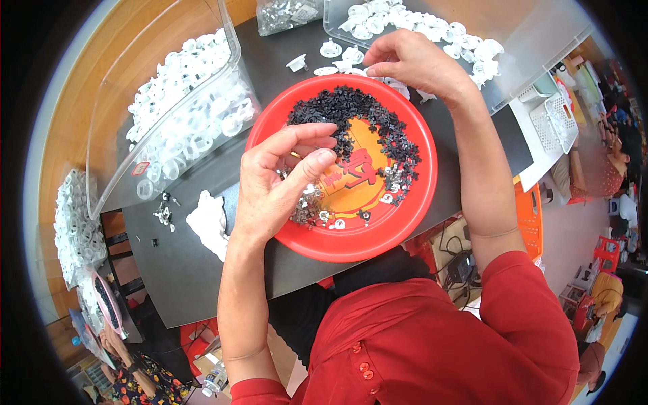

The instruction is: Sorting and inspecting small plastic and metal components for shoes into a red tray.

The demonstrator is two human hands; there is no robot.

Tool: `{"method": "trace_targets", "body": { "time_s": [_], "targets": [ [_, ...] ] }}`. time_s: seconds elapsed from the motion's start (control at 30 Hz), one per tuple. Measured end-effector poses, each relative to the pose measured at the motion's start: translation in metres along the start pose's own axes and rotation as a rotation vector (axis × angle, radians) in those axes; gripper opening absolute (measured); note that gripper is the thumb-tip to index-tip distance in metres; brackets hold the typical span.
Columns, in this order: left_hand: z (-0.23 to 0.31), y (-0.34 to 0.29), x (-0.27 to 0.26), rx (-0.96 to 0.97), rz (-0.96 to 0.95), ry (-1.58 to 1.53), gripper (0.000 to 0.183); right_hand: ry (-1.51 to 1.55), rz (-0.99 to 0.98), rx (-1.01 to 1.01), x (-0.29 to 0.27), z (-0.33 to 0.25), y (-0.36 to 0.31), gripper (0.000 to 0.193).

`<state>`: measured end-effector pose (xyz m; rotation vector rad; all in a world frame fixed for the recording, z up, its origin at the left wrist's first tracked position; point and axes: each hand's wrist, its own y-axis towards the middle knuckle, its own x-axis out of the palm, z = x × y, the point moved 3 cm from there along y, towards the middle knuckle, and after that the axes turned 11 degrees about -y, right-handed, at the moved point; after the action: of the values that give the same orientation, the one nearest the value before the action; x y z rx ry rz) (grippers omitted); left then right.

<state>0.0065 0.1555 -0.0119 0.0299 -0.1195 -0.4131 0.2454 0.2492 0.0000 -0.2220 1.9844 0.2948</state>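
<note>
A red round tray [422, 196] with a yellow middle lies before me on the dark table. Small black plastic pieces [331, 104] are heaped along its far and right side, with small clear and metallic bits [307, 208] at its near left. Above the tray's left part is my left hand [277, 175], fingers curled toward the thumb; anything in them is too small to make out. Past the far rim, my right hand [422, 64] has thumb and forefinger drawn together over loose white plastic parts [353, 55]. Whether a part is between those fingertips cannot be seen clearly.
Clear plastic bins with white parts stand at the left [182, 101] and far right [499, 94]. A bag of small parts [289, 15] lies at the back. A white cloth [208, 223] and small dark bits [164, 210] are left of the tray. Other people sit at both sides.
</note>
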Motion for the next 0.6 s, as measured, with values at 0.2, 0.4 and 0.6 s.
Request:
{"method": "trace_targets", "body": {
  "time_s": [0.2,0.4,0.6],
  "targets": [
    [0.001,0.001,0.000,0.025,0.013,-0.018,0.031,0.059,0.110,0.056,-0.002,0.000,0.003,0.021],
    [0.011,-0.001,0.001,0.060,0.082,-0.032,0.040,0.649,0.013,-0.043,-0.007,-0.025,-0.001,0.023],
    [0.011,-0.001,-0.002,0.109,0.173,-0.100,0.038,1.025,-0.281,-0.059,0.017,-0.067,-0.012,0.030]
  ]
}}
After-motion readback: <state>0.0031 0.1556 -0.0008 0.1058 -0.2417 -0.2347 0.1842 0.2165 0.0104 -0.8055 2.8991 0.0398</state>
